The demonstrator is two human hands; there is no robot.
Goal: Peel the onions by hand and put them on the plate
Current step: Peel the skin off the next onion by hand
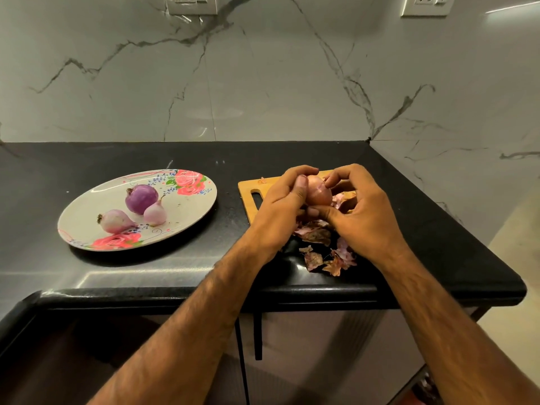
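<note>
No readable text — no labels, no numbers

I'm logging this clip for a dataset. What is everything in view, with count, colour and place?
plate: one, white with pink roses, left on the counter
peeled onions: three, purple to pale pink, on the plate
held onion: one, pinkish-orange, between both hands above the board
cutting board: one, light wood, on the counter behind the hands
onion skins: loose heap, pink-brown, on the counter below the hands
counter: one, black
wall: grey-white marble, dark veins, behind the counter
sockets: two, white, top of the wall
left hand: grips the held onion
right hand: pinches the held onion
</note>
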